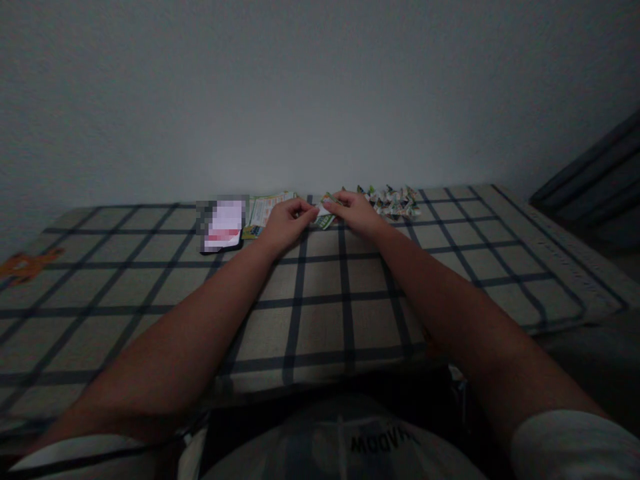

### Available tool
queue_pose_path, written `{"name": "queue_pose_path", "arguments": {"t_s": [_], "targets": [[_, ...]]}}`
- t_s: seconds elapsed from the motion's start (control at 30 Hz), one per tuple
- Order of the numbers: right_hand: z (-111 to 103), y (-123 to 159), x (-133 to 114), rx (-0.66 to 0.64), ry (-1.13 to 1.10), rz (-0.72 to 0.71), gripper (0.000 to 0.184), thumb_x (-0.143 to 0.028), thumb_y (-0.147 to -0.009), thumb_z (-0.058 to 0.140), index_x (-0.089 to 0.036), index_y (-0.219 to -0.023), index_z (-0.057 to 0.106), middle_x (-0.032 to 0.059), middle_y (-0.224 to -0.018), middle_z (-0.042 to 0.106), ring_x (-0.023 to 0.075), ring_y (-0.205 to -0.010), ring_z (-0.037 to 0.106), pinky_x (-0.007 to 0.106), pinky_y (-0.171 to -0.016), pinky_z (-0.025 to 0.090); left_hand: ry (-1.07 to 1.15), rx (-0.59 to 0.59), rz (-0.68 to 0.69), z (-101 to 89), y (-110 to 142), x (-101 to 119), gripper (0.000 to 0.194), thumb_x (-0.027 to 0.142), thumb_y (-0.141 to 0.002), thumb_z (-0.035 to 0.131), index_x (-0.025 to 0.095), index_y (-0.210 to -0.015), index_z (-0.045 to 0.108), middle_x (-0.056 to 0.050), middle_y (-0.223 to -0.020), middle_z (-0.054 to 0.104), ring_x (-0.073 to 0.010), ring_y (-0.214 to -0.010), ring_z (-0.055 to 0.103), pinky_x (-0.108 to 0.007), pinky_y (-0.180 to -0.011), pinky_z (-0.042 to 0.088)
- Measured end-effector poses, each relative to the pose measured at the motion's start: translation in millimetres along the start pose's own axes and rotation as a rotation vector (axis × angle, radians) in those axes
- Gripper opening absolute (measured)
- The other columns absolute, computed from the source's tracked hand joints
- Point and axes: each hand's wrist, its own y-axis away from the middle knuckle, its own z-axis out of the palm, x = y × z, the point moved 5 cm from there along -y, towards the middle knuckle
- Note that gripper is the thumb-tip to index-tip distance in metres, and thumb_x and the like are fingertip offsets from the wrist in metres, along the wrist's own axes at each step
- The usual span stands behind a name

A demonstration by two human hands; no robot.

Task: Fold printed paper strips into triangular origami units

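There are 2 hands (287, 225) (361, 212), 1 lit screen (225, 221), 1 small paper (326, 221), 1 cluster of folded papers (399, 203) and 1 checked tablecloth (323, 293).

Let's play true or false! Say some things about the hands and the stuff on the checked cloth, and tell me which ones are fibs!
1. The right hand holds a small green-and-white piece. True.
2. The left hand lies flat with its fingers spread. False: the left hand has bent fingers, close by the small piece.
3. The cloth has polka dots. False: the cloth has dark lines crossing in a grid.
4. Pointy folded pieces lie to the right of the right hand. True.
5. An orange thing is at the far left. True.
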Motion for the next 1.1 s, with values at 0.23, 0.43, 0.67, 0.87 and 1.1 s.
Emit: {"name": "queue_pose_path", "arguments": {"t_s": [0.23, 0.43, 0.67, 0.87, 1.1], "targets": [[0.5, 2.8, -3.1, -0.003, 0.057, 0.009, 0.023, -0.038, -0.083, 0.071, -0.015, -0.084, 0.07, 0.002, -0.079, 0.065, 0.0159, -0.074, 0.056, 0.029, -0.07, 0.044, 0.005, -0.084, 0.014, 3.2, 2.5, 2.5, 0.02, 0.039, -0.081, 0.067, 0.019, -0.075, 0.067, -0.001, -0.073, 0.064, -0.016, -0.07, 0.055, -0.03, -0.067, 0.042], [-3.2, 2.0, -1.3, 0.029, 0.087, 0.009, 0.026, -0.041, -0.081, 0.071, -0.016, -0.084, 0.07, 0.0017, -0.078, 0.066, 0.016, -0.074, 0.057, 0.029, -0.069, 0.044, -0.036, -0.102, 0.033, 4.0, 3.8, 6.9, 0.026, 0.044, -0.083, 0.066, 0.019, -0.076, 0.072, -0.002, -0.075, 0.067, -0.0172, -0.072, 0.056, -0.031, -0.068, 0.042], [-4.4, -0.4, 2.6, 0.024, 0.064, -0.01, 0.027, -0.043, -0.08, 0.073, -0.017, -0.084, 0.071, 0.0029, -0.081, 0.068, 0.0166, -0.076, 0.058, 0.028, -0.069, 0.045, -0.028, -0.106, 0.02, 3.6, 4.1, 7.8, 0.029, 0.047, -0.084, 0.067, 0.019, -0.08, 0.075, -0.003, -0.077, 0.07, -0.0183, -0.074, 0.059, -0.032, -0.072, 0.045], [-5.1, -0.5, 4.8, 0.018, 0.072, -0.004, 0.026, -0.043, -0.081, 0.073, -0.017, -0.084, 0.071, 0.0043, -0.083, 0.069, 0.0169, -0.076, 0.059, 0.029, -0.068, 0.045, -0.025, -0.129, 0.03, 4.4, 3.2, 6.9, 0.03, 0.047, -0.084, 0.067, 0.019, -0.08, 0.076, -0.004, -0.077, 0.071, -0.0183, -0.072, 0.06, -0.033, -0.071, 0.046], [-2.8, 1.3, 4.0, -0.024, 0.089, -0.01, 0.029, -0.044, -0.081, 0.073, -0.016, -0.088, 0.072, 0.0058, -0.086, 0.071, 0.0177, -0.078, 0.06, 0.029, -0.069, 0.047, -0.023, -0.142, 0.028, 3.9, 3.7, 2.8, 0.028, 0.045, -0.081, 0.068, 0.019, -0.072, 0.074, -0.002, -0.069, 0.066, -0.0176, -0.068, 0.057, -0.032, -0.067, 0.043]]}}
